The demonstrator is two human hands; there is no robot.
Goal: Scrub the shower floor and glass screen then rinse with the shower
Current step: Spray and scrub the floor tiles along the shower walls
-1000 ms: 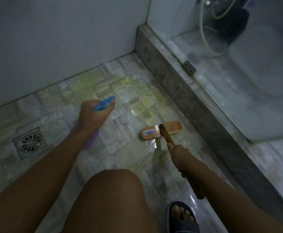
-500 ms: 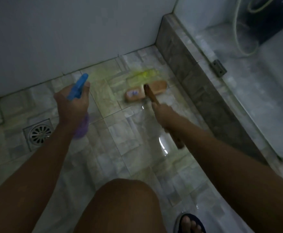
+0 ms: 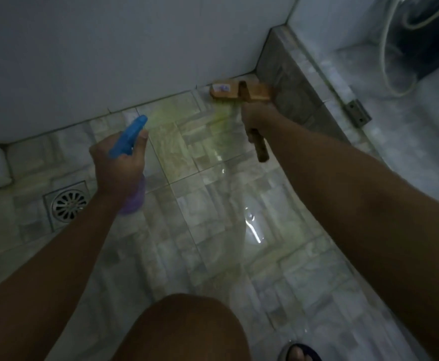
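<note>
I see my left hand (image 3: 118, 162) clenched around a spray bottle (image 3: 132, 201), its blue head (image 3: 128, 135) poking above my fingers (image 3: 141, 142) and its purple body hanging below the wrist; I cannot tell how much liquid is in it. My right hand (image 3: 256, 118) grips the wooden handle of the brush (image 3: 239, 92), fingers wrapped tight, with the handle's end sticking out below the hand. The brush head sits on the floor (image 3: 213, 204) in the far corner, touching the wall (image 3: 109, 48) and just beside the tiled kerb (image 3: 291, 82). Yellow-green cleaner streaks the wet tiles between the bottle's nozzle and the brush. A round metal drain (image 3: 68, 203) lies left of my left arm. On the kerb stands the glass screen (image 3: 408, 126), with a metal hinge (image 3: 357, 113) at its foot; through it I make out a hose (image 3: 385, 61) and something dark. My knee (image 3: 184, 332) fills the bottom of the view, with a sandalled foot (image 3: 300, 353) beside it.
</note>
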